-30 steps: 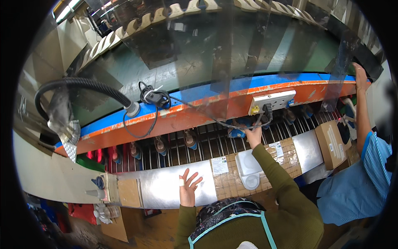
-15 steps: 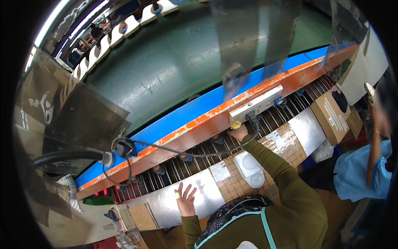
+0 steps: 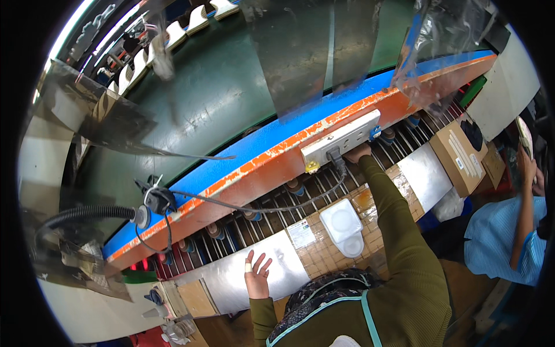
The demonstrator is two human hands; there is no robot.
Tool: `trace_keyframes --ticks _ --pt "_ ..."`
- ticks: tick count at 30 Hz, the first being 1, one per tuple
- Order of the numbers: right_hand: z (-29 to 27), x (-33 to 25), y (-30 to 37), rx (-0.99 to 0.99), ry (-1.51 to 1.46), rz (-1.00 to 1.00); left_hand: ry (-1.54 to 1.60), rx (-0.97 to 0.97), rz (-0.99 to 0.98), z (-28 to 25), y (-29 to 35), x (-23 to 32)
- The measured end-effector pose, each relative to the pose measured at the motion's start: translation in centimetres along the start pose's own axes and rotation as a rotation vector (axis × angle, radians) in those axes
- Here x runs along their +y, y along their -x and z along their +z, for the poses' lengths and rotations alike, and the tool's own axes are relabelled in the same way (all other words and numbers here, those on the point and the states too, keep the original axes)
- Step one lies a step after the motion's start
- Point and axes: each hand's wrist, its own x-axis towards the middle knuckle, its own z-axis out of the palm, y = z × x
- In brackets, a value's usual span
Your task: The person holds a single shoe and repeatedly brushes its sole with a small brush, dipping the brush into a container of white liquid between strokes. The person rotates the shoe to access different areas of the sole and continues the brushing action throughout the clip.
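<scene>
My left hand is raised above the shiny metal sheet, palm up with fingers apart and nothing in it. A pale wrap circles one of its fingers. My right arm stretches forward over the work ledge, and my right hand reaches to the lower edge of the white power strip, beside a black plug. Its fingers are hidden there, so I cannot tell whether they hold anything. A white plastic tray with a round hollow lies on the taped brown cardboard between my arms.
Beyond the metal rods runs a blue-and-orange rail with a green conveyor belt. Clear plastic flaps hang over it. A black cable droops across the rods. A cardboard box and a co-worker in blue are at right.
My right hand has moved right along the power strip, from near the yellow piece to past the black plug. My left hand stays open in nearly the same place. The plastic flaps have shifted.
</scene>
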Motion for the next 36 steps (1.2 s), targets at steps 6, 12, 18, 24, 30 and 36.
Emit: trace_keyframes --ticks 6,12,18,24,30,36 --pt "-7.5 2.4 0.5 0.07 -0.351 0.176 -0.048 -0.085 0.06 2.4 2.2 0.3" --pt "-21.6 -1.3 9.2 0.113 -0.582 0.302 -0.084 -0.3 0.082 7.7 4.1 -0.5" --pt "-30.5 -4.6 19.8 0.009 -1.162 0.127 0.087 -0.692 -0.096 13.4 5.9 -2.9" --pt "-31.1 -7.8 27.9 -0.103 -1.001 -0.415 0.52 -0.871 -0.176 13.5 7.5 -7.3" --pt "-30.9 -8.9 28.6 -0.713 -1.556 -0.088 0.525 -0.709 -0.051 6.3 5.7 -11.0" --pt "-30.1 -11.0 28.2 -1.011 -1.236 -0.193 0.279 -0.762 0.201 5.8 8.1 -8.8"
